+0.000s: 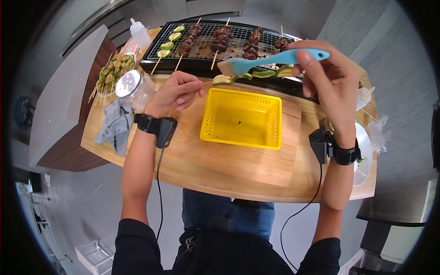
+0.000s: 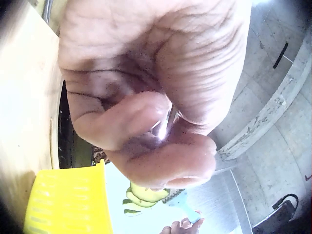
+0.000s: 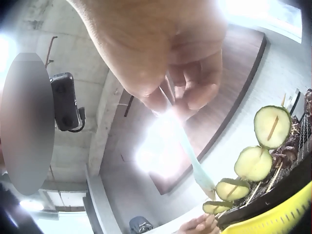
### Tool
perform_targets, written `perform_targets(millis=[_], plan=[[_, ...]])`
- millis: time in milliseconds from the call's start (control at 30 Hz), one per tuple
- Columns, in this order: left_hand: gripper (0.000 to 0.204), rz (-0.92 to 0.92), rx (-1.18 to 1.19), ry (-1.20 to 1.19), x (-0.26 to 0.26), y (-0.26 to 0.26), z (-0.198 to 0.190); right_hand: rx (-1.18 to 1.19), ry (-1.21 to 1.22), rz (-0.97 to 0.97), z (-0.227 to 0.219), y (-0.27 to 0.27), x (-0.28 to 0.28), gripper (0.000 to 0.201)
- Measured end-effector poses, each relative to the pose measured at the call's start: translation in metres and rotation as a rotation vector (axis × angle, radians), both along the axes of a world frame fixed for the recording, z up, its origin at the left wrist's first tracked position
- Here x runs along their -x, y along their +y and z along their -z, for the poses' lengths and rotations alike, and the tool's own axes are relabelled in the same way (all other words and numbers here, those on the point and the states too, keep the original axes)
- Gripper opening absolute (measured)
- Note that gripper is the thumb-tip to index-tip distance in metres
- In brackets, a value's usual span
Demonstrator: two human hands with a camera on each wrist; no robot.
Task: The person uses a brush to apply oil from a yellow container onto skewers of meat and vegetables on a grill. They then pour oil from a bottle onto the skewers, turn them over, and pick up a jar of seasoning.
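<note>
My left hand [image 1: 178, 93] pinches the bare end of a wooden skewer threaded with green-edged zucchini slices [image 1: 223, 80]. This skewer is held level above the far rim of the yellow basket [image 1: 241, 145], close to the grill's front edge. My right hand [image 1: 338, 75] grips a light-blue basting brush [image 1: 279, 57] by its handle, with the head pointing left. In the head view, its bristles overlap the slices nearest my left hand. The right wrist view shows the slices [image 3: 253, 164] in a row, with the brush head [image 3: 204, 183] beside the far ones.
Behind the basket, a black grill [image 1: 240, 33] carries several meat skewers [image 1: 222, 39] and a zucchini skewer [image 1: 167, 46]. At left are a heaped plate of skewers [image 1: 114, 73], a lidded jar [image 1: 130, 85], a grey cloth [image 1: 117, 123] and a squeeze bottle [image 1: 139, 34]. A white bowl [image 1: 363, 158] stands right.
</note>
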State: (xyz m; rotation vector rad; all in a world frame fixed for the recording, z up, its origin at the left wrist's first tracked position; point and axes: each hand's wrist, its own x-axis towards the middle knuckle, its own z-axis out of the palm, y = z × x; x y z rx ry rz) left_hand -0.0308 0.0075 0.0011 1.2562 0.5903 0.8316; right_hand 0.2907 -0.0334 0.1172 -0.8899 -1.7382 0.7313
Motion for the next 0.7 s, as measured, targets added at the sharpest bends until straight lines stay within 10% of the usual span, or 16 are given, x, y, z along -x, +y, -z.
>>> perform_targets(millis=[700], plan=[[0.025,-0.008,-0.026,0.026,0.0003,-0.0002,0.0010,0.042,0.068,-0.004,0.0043,0.0026,0.0044,0.017]])
